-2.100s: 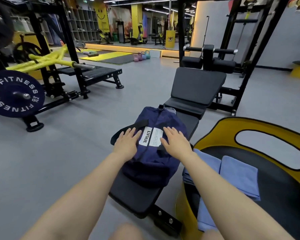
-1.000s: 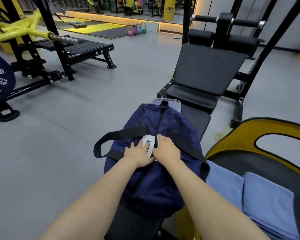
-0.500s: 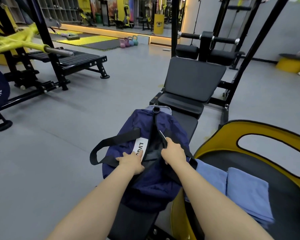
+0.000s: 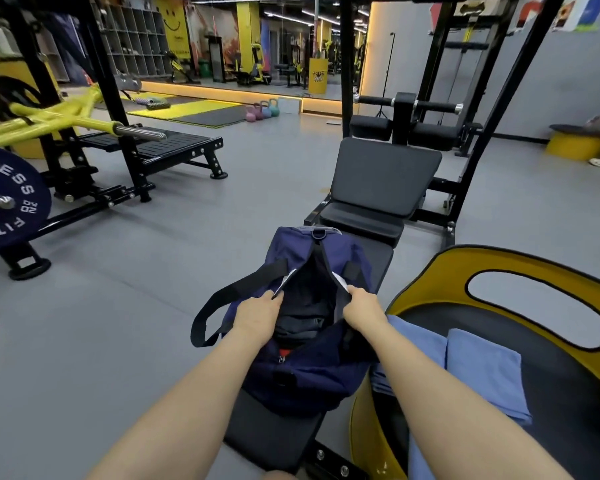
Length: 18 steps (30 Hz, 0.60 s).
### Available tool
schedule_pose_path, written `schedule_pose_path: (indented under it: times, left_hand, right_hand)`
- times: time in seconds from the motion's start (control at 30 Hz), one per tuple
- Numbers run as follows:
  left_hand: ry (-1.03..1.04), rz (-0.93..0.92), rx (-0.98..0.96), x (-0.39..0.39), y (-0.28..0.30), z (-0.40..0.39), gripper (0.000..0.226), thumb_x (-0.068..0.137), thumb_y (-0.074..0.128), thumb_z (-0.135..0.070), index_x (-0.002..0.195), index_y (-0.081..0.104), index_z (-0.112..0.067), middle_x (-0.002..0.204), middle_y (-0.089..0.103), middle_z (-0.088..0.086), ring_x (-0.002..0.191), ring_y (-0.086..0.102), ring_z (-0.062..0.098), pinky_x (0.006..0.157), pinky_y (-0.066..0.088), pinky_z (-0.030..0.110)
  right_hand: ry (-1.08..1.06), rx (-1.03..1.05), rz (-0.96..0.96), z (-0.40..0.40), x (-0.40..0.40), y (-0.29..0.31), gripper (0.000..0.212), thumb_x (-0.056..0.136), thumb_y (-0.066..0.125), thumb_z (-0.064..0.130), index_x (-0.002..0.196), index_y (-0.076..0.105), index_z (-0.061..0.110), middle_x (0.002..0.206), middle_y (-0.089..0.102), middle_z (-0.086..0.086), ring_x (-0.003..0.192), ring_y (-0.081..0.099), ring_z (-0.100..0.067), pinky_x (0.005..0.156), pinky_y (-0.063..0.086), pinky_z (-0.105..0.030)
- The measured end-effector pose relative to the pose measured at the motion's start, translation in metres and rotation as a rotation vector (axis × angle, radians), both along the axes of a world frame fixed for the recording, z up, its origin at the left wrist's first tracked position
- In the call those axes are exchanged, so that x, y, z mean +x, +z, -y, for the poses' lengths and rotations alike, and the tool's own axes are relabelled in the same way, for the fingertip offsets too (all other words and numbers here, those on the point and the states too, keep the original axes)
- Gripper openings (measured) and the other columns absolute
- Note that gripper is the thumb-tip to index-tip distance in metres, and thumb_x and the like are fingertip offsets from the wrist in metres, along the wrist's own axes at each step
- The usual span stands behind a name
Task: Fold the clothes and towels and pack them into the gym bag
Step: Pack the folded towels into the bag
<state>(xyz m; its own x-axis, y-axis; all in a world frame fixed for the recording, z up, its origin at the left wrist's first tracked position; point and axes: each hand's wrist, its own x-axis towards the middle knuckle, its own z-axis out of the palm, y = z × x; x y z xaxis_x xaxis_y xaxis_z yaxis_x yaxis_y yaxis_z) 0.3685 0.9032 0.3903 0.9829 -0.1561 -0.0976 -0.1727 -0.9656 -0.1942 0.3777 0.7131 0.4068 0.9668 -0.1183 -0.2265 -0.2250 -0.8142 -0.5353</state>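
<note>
Left hand [image 4: 257, 311] pinched the left lip of the bag [image 4: 305, 379], fingers curled over the edge. Bag sat on the bench [image 4: 274, 441], mouth spread wide between the two grips; its strap [image 4: 222, 303] looped out just left of the left hand. Inside, between the hands, something dark was already packed, with a bit of red below it; couldn't tell what. Right hand [image 4: 362, 306] gripped the right lip the same way. Right of that grip, two folded towels [image 4: 482, 372] lay on the yellow seat [image 4: 430, 268], not yet packed. Looked like folding was done and loading those towels was what remained.
</note>
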Motion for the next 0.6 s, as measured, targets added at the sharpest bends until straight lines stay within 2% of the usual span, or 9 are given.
schedule_pose_path:
  times: [0.17, 0.4, 0.5, 0.6]
  left_hand:
    - [0.016, 0.057, -0.007, -0.023, 0.018, -0.003, 0.069, 0.091, 0.045, -0.001, 0.151, 0.015, -0.018, 0.139, 0.04, 0.004, 0.109, 0.059, 0.031, 0.082, 0.047, 0.036]
    - [-0.006, 0.125, -0.056, -0.054, 0.044, -0.005, 0.064, 0.091, 0.043, -0.002, 0.149, 0.02, -0.015, 0.134, 0.045, 0.006, 0.109, 0.058, 0.034, 0.084, 0.047, 0.038]
    - [0.012, 0.107, -0.1, -0.062, 0.05, -0.004, 0.062, 0.091, 0.043, -0.002, 0.148, 0.022, -0.016, 0.137, 0.043, 0.007, 0.112, 0.057, 0.035, 0.085, 0.048, 0.039]
    - [0.03, 0.085, -0.133, -0.068, 0.05, -0.006, 0.062, 0.091, 0.043, -0.004, 0.148, 0.022, -0.017, 0.138, 0.041, 0.007, 0.111, 0.055, 0.035, 0.085, 0.046, 0.038]
  right_hand:
    - [0.008, -0.012, -0.014, -0.003, -0.018, 0.02, 0.038, 0.087, 0.039, 0.001, 0.121, 0.054, 0.006, 0.116, 0.059, -0.02, 0.102, 0.056, -0.036, 0.074, 0.044, -0.035]
    - [0.031, -0.046, -0.033, -0.007, -0.045, 0.048, 0.038, 0.088, 0.039, 0.0, 0.122, 0.055, 0.005, 0.109, 0.057, -0.018, 0.079, 0.048, -0.029, 0.066, 0.04, -0.031]
    - [0.023, -0.04, -0.031, -0.004, -0.055, 0.053, 0.034, 0.087, 0.039, 0.0, 0.116, 0.057, 0.001, 0.102, 0.056, -0.017, 0.079, 0.049, -0.03, 0.066, 0.04, -0.03]
    - [-0.005, -0.026, 0.019, 0.0, -0.063, 0.047, 0.035, 0.086, 0.039, 0.001, 0.117, 0.055, 0.001, 0.109, 0.058, -0.019, 0.083, 0.05, -0.031, 0.069, 0.044, -0.033]
